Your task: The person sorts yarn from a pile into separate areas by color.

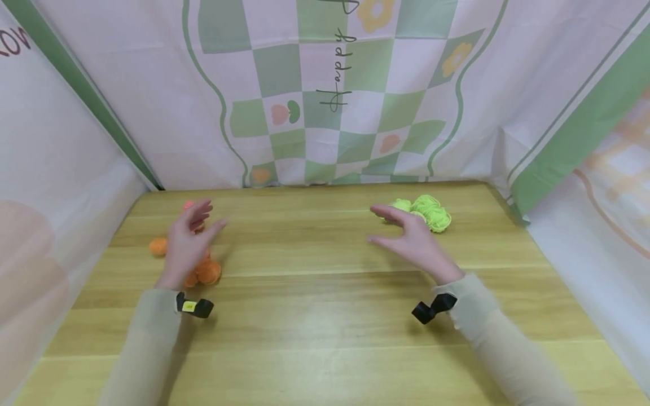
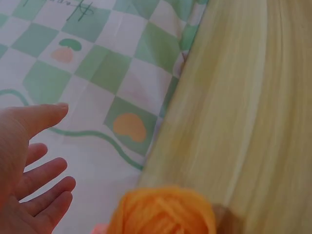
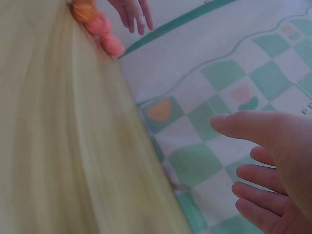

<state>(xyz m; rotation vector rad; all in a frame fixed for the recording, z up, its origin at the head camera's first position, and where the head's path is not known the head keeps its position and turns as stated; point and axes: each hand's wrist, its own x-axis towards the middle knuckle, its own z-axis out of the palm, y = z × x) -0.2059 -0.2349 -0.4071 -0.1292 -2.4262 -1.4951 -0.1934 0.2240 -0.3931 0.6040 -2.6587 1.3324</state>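
Over the left side of the table, my left hand [image 1: 189, 239] hovers with relaxed, parted fingers and holds nothing. Below and around it lie several orange balls of yarn [image 1: 209, 272] and pink yarn balls [image 3: 112, 46], partly hidden by the hand in the head view. One orange yarn ball [image 2: 163, 212] shows large at the bottom of the left wrist view. On the right, my right hand [image 1: 412, 239] is raised with thumb and fingers spread apart, nothing between them. Bright green balls of yarn [image 1: 431, 213] lie just behind it near the far edge, partly covered by the fingers.
The wooden table [image 1: 304, 316] runs back to a hanging cloth [image 1: 325, 73] with green and white checks. More cloth walls [image 1: 56, 146] stand along the left and right sides. A black wrist camera [image 1: 198, 306] sits on each sleeve.
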